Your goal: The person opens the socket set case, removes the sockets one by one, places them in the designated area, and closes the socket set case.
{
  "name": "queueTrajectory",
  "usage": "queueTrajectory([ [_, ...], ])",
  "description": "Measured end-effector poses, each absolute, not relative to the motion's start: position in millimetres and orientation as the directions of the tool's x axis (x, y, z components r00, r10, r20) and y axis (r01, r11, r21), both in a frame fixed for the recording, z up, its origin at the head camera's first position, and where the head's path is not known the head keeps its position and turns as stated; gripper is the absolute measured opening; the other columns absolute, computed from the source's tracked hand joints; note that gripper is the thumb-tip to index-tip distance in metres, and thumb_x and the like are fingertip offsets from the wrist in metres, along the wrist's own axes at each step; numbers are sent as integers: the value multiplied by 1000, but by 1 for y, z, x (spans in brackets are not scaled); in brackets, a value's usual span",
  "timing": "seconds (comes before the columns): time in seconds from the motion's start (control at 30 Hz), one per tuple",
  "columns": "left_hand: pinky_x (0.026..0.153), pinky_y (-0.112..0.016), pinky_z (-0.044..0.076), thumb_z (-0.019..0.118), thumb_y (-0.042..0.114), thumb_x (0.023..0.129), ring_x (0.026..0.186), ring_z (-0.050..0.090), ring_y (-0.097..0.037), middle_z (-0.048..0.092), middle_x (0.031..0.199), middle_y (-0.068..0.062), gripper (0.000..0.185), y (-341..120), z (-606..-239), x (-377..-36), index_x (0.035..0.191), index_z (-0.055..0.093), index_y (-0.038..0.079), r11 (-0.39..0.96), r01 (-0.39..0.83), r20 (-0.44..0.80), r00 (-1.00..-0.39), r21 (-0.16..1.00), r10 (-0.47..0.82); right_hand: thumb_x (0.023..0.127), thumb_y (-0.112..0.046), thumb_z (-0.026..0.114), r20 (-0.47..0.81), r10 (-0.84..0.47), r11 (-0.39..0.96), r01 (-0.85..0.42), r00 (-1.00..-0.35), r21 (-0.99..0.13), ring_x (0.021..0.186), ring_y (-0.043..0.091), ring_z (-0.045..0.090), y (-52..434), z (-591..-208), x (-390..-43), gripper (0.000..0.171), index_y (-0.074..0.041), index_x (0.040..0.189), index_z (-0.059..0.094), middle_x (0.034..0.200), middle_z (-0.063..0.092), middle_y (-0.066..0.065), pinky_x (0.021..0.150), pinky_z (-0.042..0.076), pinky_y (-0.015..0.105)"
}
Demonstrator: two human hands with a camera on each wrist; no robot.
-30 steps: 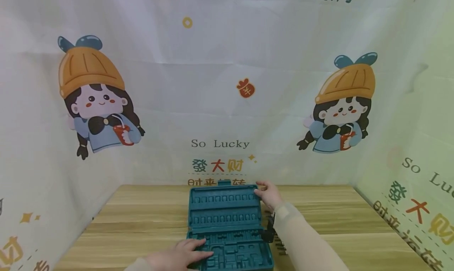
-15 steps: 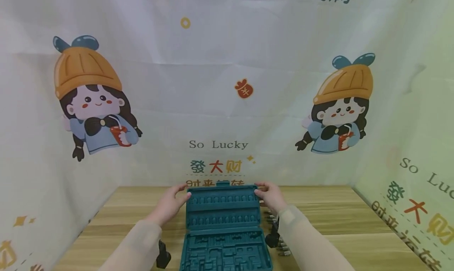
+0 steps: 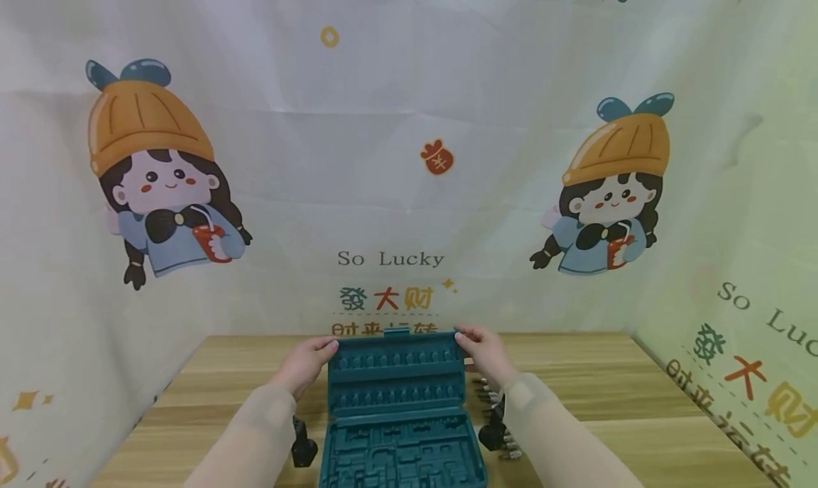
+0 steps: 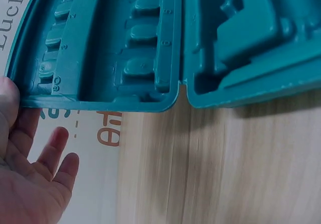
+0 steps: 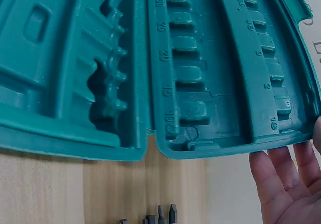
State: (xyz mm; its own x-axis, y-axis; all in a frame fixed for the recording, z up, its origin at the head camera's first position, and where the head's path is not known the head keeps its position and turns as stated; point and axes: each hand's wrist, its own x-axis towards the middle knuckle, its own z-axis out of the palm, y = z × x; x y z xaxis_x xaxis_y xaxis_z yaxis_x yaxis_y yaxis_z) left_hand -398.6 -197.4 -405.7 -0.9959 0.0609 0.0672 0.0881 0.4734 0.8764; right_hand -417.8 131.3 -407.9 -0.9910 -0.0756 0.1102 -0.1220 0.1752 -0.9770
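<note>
Gripping the far corners of the raised lid, left hand [image 3: 305, 364] and right hand [image 3: 487, 351] hold the open teal tool case [image 3: 397, 410], fingers curled round its edge. Case rests mid-table [image 3: 639, 403]; loose screwdriver bits [image 3: 505, 442] lie just right of it.

The near end of the teal case [image 3: 399, 417] I hold runs off the head view's bottom edge, and the bits [image 3: 505, 442] beside my right sleeve are too small to identify.
</note>
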Motion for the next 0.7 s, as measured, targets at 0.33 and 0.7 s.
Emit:
queueTrajectory([
  [0.33,107,-59,25,47,24,103,136,35,-39,44,145,-17,37,-199,-405,-391,135,57,9,428,180,156,-984,885,92,100,-13,54,195,-109,205,-214,-975,-955,108,29,57,143,-404,-406,28,-2,124,63,116,57,15,87,50,50],
  [0.7,100,-55,38,61,31,96,127,47,-32,57,134,-5,36,-216,-397,-347,131,62,22,624,361,194,-927,693,321,96,-17,61,302,-380,473,-464,-875,-749,101,22,61,171,-400,-366,23,-9,117,65,115,64,6,83,51,38],
])
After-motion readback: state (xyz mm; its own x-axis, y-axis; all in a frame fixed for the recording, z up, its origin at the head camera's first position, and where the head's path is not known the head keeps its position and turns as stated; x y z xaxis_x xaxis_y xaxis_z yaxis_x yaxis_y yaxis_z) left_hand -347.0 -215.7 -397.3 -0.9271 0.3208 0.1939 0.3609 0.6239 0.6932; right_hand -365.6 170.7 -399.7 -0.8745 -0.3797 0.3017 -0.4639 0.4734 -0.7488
